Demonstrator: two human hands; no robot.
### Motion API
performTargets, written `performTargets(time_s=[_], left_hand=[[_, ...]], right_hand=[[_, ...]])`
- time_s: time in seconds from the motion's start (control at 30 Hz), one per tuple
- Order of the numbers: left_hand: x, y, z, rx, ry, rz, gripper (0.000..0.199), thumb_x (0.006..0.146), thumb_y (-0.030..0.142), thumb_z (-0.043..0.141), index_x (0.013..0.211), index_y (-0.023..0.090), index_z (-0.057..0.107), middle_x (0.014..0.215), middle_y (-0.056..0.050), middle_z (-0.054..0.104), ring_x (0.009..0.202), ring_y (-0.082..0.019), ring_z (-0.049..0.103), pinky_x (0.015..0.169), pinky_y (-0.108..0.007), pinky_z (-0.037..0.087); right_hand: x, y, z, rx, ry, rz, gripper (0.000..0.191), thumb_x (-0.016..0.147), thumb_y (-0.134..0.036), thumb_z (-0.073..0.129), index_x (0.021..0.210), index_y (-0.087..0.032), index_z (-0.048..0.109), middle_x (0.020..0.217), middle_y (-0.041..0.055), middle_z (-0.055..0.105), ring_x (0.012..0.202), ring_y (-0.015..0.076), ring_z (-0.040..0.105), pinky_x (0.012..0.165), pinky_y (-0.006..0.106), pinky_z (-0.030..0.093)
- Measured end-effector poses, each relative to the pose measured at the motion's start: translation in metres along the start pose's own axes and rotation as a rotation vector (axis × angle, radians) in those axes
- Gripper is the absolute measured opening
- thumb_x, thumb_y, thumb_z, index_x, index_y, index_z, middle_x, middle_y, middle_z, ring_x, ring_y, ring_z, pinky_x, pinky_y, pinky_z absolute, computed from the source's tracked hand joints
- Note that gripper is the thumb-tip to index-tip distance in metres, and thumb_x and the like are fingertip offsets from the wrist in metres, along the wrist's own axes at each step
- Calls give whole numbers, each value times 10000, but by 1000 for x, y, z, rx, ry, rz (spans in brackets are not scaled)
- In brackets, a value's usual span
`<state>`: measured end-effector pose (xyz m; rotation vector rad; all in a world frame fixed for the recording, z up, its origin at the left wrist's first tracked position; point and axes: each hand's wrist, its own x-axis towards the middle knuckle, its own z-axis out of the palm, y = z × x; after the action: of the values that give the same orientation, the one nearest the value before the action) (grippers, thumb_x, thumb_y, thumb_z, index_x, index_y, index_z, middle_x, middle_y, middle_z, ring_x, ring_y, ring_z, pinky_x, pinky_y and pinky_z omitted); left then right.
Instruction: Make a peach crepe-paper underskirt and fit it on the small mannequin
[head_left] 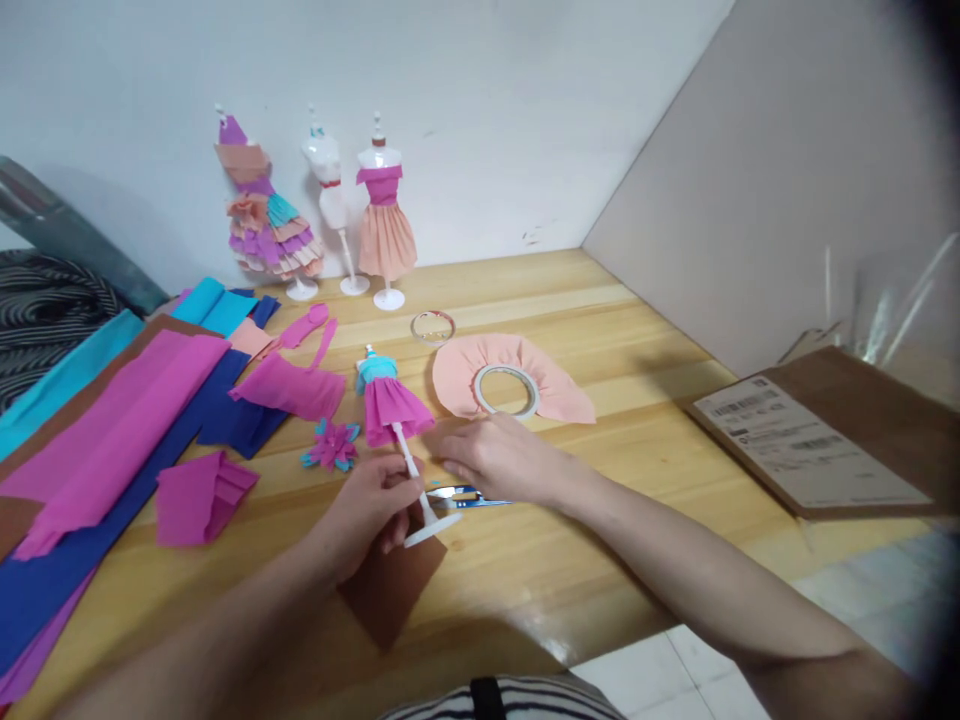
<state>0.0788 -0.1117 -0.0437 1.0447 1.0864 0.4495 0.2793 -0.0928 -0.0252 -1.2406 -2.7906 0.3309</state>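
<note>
L hand point(375, 505) grip closed on mini mannequin point(405, 448); R hand point(510, 458) grip unclear, nr snips point(466, 496) + tape roll point(532, 397).

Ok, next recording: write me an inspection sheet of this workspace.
Surface: light wood table, with a glossy patch near the front edge.
Job's things: dress form in turquoise and magenta, tilted; peach ruffled piece with a white ring on it.
Clutter: coloured sheets overlapping at left; flower; brown piece near the front; blue-handled snips partly hidden.
Hands: left hand grips the form's stem; right hand is beside the ring, its hold unclear.
Cables: nothing seen.
Surroundings: three other dress forms by the wall; labelled brown package at right.
</note>
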Motion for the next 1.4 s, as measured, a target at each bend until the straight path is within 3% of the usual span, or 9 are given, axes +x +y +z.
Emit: performTargets(time_s=[0.17, 0.4, 0.57, 0.7, 0.87, 1.07, 1.2, 1.33, 1.4], left_hand=[[-3, 3, -1, 117, 7, -36, 361, 715, 505, 615, 687, 161, 512, 506, 28, 570, 304, -61, 446, 277, -151, 304], [-6, 6, -10, 508, 58, -59, 415, 840, 488, 453, 598, 164, 547, 428, 35, 495, 306, -83, 422, 307, -184, 260], [-14, 16, -13, 825, 231, 288, 428, 879, 381, 473, 519, 155, 517, 480, 28, 484, 462, -85, 443, 445, -213, 266], [-22, 22, -11, 825, 257, 528, 231, 890, 269, 500, 754, 162, 653, 630, 14, 623, 572, -106, 539, 535, -215, 383], [-25, 46, -3, 944, 414, 1030, 137, 873, 145, 557, 968, 178, 650, 820, -26, 683, 690, -129, 606, 603, -233, 475], [-20, 98, 9, 1301, 581, 1462, 294, 847, 168, 616, 1139, 164, 584, 1154, -130, 649, 1114, -283, 548, 929, -452, 479], [-10, 131, 15, 1502, 551, 1516, 375, 847, 171, 600, 1221, 177, 571, 1237, -132, 607, 1253, -346, 449, 981, -510, 409], [1, 161, 21, 1750, 310, 1470, 114, 839, 154, 579, 884, 152, 684, 943, -103, 680, 1101, -327, 531, 913, -469, 414], [5, 172, 24, 1831, 237, 1378, 124, 835, 149, 570, 779, 145, 681, 816, -90, 678, 960, -296, 567, 831, -435, 423]], right_hand=[[-17, 31, -26, 12, 61, 238, 182, 914, -238, 501, 912, -164, 667, 870, 65, 696, 741, 159, 587, 656, 268, 323], [-19, 60, -18, -69, -123, 371, 102, 802, -232, 559, 846, -170, 626, 906, 77, 668, 736, 172, 574, 617, 274, 298], [-19, 61, -21, -69, -122, 380, 106, 794, -199, 533, 719, -174, 604, 776, 70, 663, 675, 163, 550, 596, 278, 280], [-25, 58, -39, 21, 5, 408, 153, 826, -248, 508, 706, -184, 577, 702, 38, 632, 578, 135, 481, 552, 270, 264], [-32, 51, -59, 421, 207, 452, 145, 775, -286, 549, 671, -186, 538, 580, -28, 517, 537, 113, 433, 537, 252, 293], [-30, 40, -72, 904, 333, 397, 239, 725, -367, 671, 668, -172, 546, 612, -17, 553, 569, 117, 487, 546, 255, 348], [-27, 35, -83, 1126, 315, 305, 258, 686, -358, 730, 647, -162, 568, 609, 5, 607, 558, 117, 533, 554, 258, 379], [-24, 31, -93, 1251, 296, 317, 277, 633, -351, 775, 606, -159, 577, 564, 13, 625, 478, 92, 495, 473, 237, 307], [-23, 30, -97, 1281, 289, 322, 292, 625, -358, 777, 584, -157, 570, 533, 14, 618, 427, 70, 434, 438, 234, 230]])
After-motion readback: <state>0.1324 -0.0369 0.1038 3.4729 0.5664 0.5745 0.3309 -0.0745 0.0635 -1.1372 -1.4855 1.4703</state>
